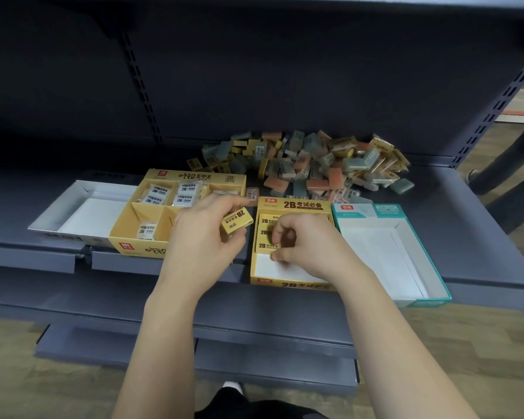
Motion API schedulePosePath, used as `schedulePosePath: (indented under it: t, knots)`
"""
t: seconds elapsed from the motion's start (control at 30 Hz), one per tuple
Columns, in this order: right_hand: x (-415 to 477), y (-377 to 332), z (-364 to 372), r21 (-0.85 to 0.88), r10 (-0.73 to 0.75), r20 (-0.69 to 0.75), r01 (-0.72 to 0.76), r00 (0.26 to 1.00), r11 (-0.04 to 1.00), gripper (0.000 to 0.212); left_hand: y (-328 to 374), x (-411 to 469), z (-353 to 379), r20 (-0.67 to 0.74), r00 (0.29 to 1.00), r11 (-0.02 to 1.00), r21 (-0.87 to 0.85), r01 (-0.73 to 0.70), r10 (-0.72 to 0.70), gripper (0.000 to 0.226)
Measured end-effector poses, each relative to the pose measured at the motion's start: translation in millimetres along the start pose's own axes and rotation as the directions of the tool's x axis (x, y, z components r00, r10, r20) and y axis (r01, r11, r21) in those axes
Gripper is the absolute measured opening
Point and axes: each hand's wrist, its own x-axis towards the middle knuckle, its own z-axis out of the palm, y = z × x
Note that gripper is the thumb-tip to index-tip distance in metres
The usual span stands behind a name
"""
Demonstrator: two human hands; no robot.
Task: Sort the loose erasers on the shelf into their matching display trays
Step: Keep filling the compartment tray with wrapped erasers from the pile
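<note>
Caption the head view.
Left hand holds a yellow 2B eraser; right hand pinches a second eraser in the 2B tray.

**Hands over the trays, small print lost**

The right hand (297, 240) covered most of the stacked erasers (265, 234) in the yellow 2B tray (294, 204); whether it pinched one could not be told. The left hand (203, 237) hid the right compartments of the divided tray (194, 176) and one end of the 2B eraser (237, 224) it held. Labels in the loose pile (309, 164) were too small to read.

Bare forearms (171, 309), black trousers (254, 411), white shoe tip (232, 387)
</note>
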Motion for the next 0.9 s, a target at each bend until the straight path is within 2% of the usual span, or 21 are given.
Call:
schedulePosePath:
  t: [0.3, 0.43, 0.6, 0.77, 0.9]
  knots:
    - [2.3, 0.5, 3.0, -0.011, -0.008, -0.023, 0.008, 1.000, 1.000, 0.023, -1.0, 0.7, 0.9, -0.013, 1.000, 1.000, -0.008, -0.010, 0.010, 0.043]
    - [0.3, 2.9, -0.7, 0.060, -0.007, -0.013, 0.008, 1.000, 0.998, 0.022, 1.7, 3.1, 3.5, -0.007, 1.000, 0.999, -0.041, -0.009, 0.009, 0.046]
    - [-6.4, 13.8, -15.6, 0.158, -0.017, -0.122, 0.037, 0.992, 0.987, 0.013, 7.3, 7.0, 11.6, 0.019, 0.999, 0.998, -0.060, -0.036, 0.037, 0.042]
    - [-19.0, 27.8, -39.0, 0.121, 0.056, -0.207, -0.031, 0.977, 0.992, 0.010, 21.2, 12.3, 23.0, 0.065, 0.997, 0.996, -0.081, -0.042, 0.048, 0.024]
    - [-30.7, 47.8, -51.9, 0.128, 0.124, -0.268, -0.092, 0.955, 0.987, 0.011, 31.4, 16.9, 34.2, 0.148, 0.989, 0.995, -0.101, 0.006, 0.009, 0.031]
